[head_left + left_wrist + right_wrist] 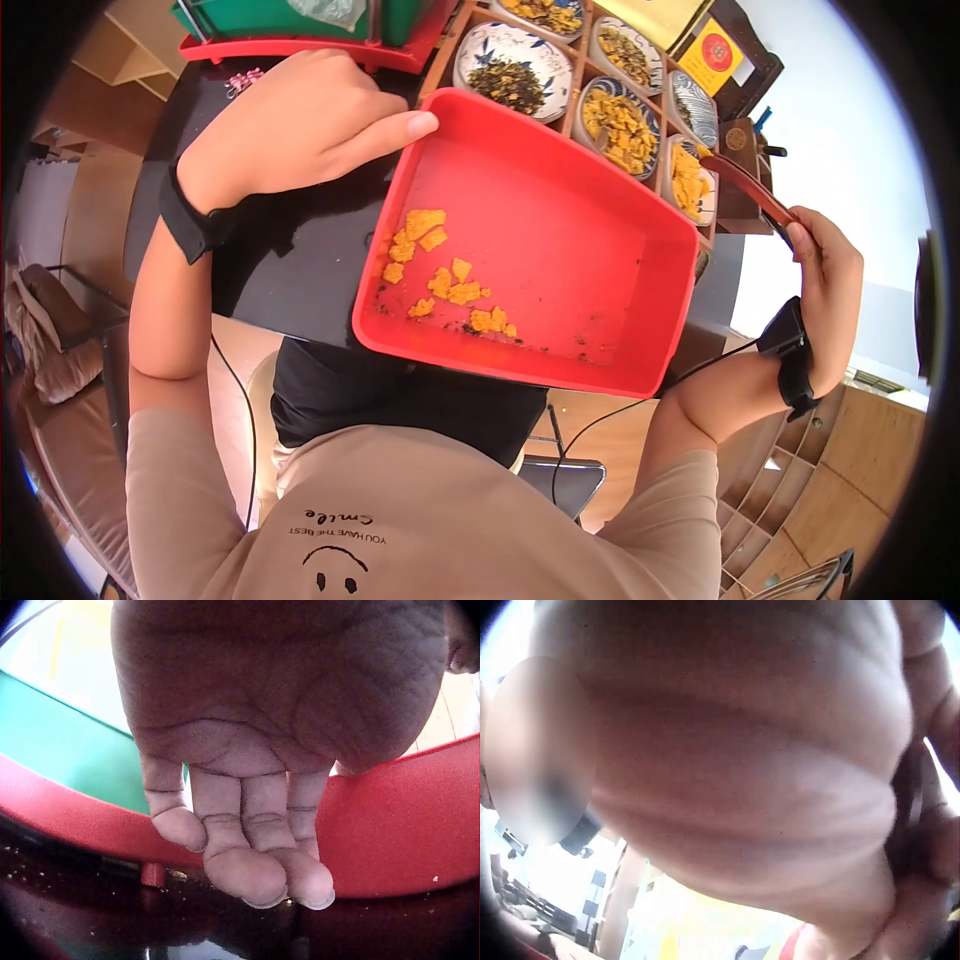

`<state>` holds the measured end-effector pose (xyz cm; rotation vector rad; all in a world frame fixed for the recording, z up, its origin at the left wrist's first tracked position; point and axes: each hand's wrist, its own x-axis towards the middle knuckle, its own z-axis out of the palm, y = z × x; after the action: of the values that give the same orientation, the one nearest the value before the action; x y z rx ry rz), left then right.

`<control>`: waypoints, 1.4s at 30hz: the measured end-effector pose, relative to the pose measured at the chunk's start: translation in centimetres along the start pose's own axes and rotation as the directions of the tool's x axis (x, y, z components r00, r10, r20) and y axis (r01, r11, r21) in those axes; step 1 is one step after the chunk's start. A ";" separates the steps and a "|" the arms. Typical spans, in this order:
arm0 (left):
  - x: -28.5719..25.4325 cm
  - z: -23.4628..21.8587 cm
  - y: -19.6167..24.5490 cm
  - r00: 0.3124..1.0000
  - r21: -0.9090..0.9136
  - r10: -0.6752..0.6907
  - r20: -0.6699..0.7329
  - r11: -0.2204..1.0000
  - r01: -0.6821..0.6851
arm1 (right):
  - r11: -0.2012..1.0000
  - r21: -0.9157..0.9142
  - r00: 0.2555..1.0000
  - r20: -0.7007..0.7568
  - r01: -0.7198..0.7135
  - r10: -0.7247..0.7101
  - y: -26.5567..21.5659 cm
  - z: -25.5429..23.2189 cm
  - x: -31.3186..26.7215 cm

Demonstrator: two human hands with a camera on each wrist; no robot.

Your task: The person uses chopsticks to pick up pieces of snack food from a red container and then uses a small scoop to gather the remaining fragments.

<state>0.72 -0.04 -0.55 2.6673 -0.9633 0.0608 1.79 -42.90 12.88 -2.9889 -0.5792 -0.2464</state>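
Observation:
A red tray [540, 240] lies tilted in front of the person, with orange-yellow flakes [463, 292] and dark crumbs near its left and lower edges. At its upper left corner the left hand [290, 135] grips the rim, thumb along the edge; the left wrist view shows that hand's [255, 750] other fingers bent. The right hand [832, 275] holds reddish-brown tongs [752, 188], whose tips are at a patterned dish [709, 205] of yellow pieces. In the right wrist view the right hand [742, 765] covers most of the picture, and the tongs' tips are not visible.
A wooden compartment box [440, 62] behind the tray holds several patterned dishes with dried yellow and dark green bits. A green container [260, 22] stands on a red base at the upper left. The black table [285, 255] shows left of the tray; a cable hangs from each wrist.

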 end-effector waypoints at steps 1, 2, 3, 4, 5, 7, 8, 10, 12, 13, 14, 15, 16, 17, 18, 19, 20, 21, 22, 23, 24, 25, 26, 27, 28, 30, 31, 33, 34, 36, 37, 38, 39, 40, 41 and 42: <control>0.0 0.0 0.0 1.000 0.002 0.009 -0.002 1.000 -0.009 | 1.000 -0.004 1.000 -0.005 -0.007 0.007 0.7 0.0 0.1; 0.0 0.1 -0.1 1.000 0.003 0.002 0.004 1.000 -0.002 | 0.999 -0.015 0.999 0.031 -0.045 0.045 1.1 0.2 0.4; 0.0 0.1 -0.1 1.000 0.004 -0.008 0.012 1.000 0.008 | 0.996 -0.025 0.994 0.068 -0.081 0.082 1.5 0.3 0.7; 0.0 0.1 0.0 1.000 0.005 -0.003 0.014 1.000 0.003 | 0.997 -0.025 0.994 0.080 -0.076 0.078 1.8 0.5 0.9; 0.0 -0.1 0.1 1.000 0.006 -0.013 0.024 1.000 0.012 | 0.997 -0.024 0.994 0.080 -0.080 0.081 2.0 0.7 1.0; 0.1 -0.1 0.1 0.999 0.007 -0.024 0.034 1.000 0.024 | 0.989 -0.015 0.989 0.004 -0.145 0.145 2.2 1.0 1.2; 0.1 0.0 0.0 1.000 0.007 -0.012 0.024 1.000 0.012 | 0.989 -0.014 0.990 0.004 -0.144 0.144 2.1 1.0 1.2; -0.1 0.1 -0.2 1.000 0.011 -0.013 0.023 1.000 0.013 | 0.994 0.011 0.984 -0.140 -0.110 0.110 1.6 1.2 1.1; -0.1 0.3 -0.1 0.997 -0.020 0.048 -0.057 0.999 -0.049 | 0.997 0.078 0.994 -0.108 0.017 -0.008 -0.4 1.1 0.9; -0.2 0.2 -0.2 0.999 -0.010 0.024 -0.037 1.000 -0.024 | 0.982 0.135 0.988 -0.092 0.132 -0.121 -1.7 1.1 0.7; -0.2 0.2 -0.2 0.999 -0.002 0.030 -0.042 1.000 -0.030 | 0.964 0.168 0.978 -0.026 0.207 -0.206 -3.3 1.1 0.7; -0.1 0.3 -0.3 0.998 0.004 0.040 -0.049 0.999 -0.039 | 0.937 0.149 0.948 -0.015 0.317 -0.319 -4.9 1.5 0.8; -0.1 0.5 -0.5 0.996 0.026 0.066 -0.060 0.998 -0.064 | 0.908 0.187 0.923 0.017 0.375 -0.385 -6.0 2.2 0.8; -0.1 0.5 -0.6 0.997 0.030 0.054 -0.051 0.998 -0.052 | 0.876 0.221 0.893 0.046 0.428 -0.448 -6.9 2.8 0.8; -0.1 0.5 -0.6 0.997 0.042 0.061 -0.045 0.997 -0.060 | 0.804 0.250 0.830 0.003 0.539 -0.557 -7.8 3.6 1.0; -0.1 0.6 -0.7 0.997 0.054 0.072 -0.042 0.996 -0.070 | 0.801 0.256 0.828 0.003 0.541 -0.561 -8.4 4.3 1.1; -0.1 0.8 -0.8 0.996 0.077 0.081 -0.042 0.994 -0.077 | 0.767 0.252 0.794 -0.005 0.589 -0.608 -9.0 4.9 1.2; -0.1 0.8 -0.9 0.996 0.076 0.077 -0.041 0.994 -0.074 | 0.732 0.247 0.757 -0.011 0.635 -0.653 -9.5 5.4 1.1; -0.1 0.9 -1.0 0.995 0.086 0.090 -0.047 0.993 -0.086 | 0.740 0.245 0.757 0.033 0.627 -0.653 -9.8 5.5 0.9; -0.1 0.9 -0.9 0.993 0.096 0.104 -0.054 0.991 -0.098 | 0.738 0.246 0.755 0.035 0.628 -0.655 -10.1 5.9 0.8; 0.0 0.8 -0.8 0.993 0.095 0.101 -0.055 0.991 -0.095 | 0.725 0.262 0.742 0.047 0.637 -0.669 -10.4 6.3 0.6; 0.0 0.7 -0.5 0.992 0.067 0.095 -0.080 0.994 -0.089 | 0.713 0.277 0.729 0.059 0.644 -0.682 -10.8 6.5 0.6; 0.1 0.6 -0.3 0.991 0.039 0.089 -0.104 0.996 -0.085 | 0.741 0.292 0.737 0.147 0.605 -0.660 -11.1 6.2 0.4; 0.1 0.4 -0.3 0.991 0.038 0.087 -0.106 0.996 -0.084 | 0.740 0.292 0.735 0.149 0.606 -0.661 -11.4 6.3 0.3; 0.1 0.3 -0.2 0.994 0.032 0.076 -0.085 0.997 -0.074 | 0.734 0.284 0.730 0.142 0.617 -0.668 -11.6 6.3 0.2; 0.0 0.2 -0.2 0.996 0.027 0.064 -0.066 0.998 -0.063 | 0.728 0.273 0.724 0.135 0.629 -0.676 -11.6 6.6 0.1; 0.0 0.3 -0.2 0.996 0.026 0.064 -0.068 0.998 -0.062 | 0.710 0.193 0.709 0.087 0.677 -0.700 -11.4 6.9 0.2; 0.0 0.4 -0.3 0.995 0.027 0.064 -0.072 0.998 -0.062 | 0.687 0.107 0.688 0.040 0.718 -0.725 -11.3 7.1 0.2; 0.0 0.5 -0.4 0.994 0.016 0.067 -0.085 0.998 -0.066 | 0.696 0.104 0.695 0.050 0.711 -0.717 -11.4 7.1 0.2; 0.0 0.6 -0.4 0.993 0.006 0.071 -0.099 0.997 -0.070 | 0.704 0.102 0.702 0.059 0.703 -0.710 -11.4 7.2 0.1; 0.0 0.6 -0.4 0.993 0.014 0.068 -0.094 0.998 -0.067 | 0.703 0.134 0.703 0.057 0.698 -0.709 -11.3 7.4 0.0; 0.0 0.6 -0.4 0.994 0.022 0.066 -0.089 0.998 -0.064 | 0.703 0.166 0.705 0.056 0.691 -0.707 -11.1 7.4 -0.1; 0.0 0.6 -0.3 0.994 0.021 0.068 -0.088 0.998 -0.066 | 0.705 0.166 0.707 0.056 0.690 -0.705 -11.0 7.2 -0.2; 0.0 0.5 -0.3 0.995 0.023 0.063 -0.078 0.998 -0.062 | 0.709 0.184 0.708 0.082 0.681 -0.701 -11.0 6.8 -0.2; 0.0 0.4 -0.3 0.996 0.024 0.059 -0.068 0.998 -0.057 | 0.713 0.202 0.708 0.107 0.672 -0.698 -10.9 6.5 -0.2; 0.0 0.4 -0.3 0.996 0.023 0.059 -0.068 0.998 -0.058 | 0.713 0.202 0.709 0.108 0.671 -0.697 -10.5 6.2 -0.2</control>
<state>0.89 0.04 -1.03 2.6377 -1.0241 0.1747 -1.45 -32.55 7.37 -2.5164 -1.6512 0.0304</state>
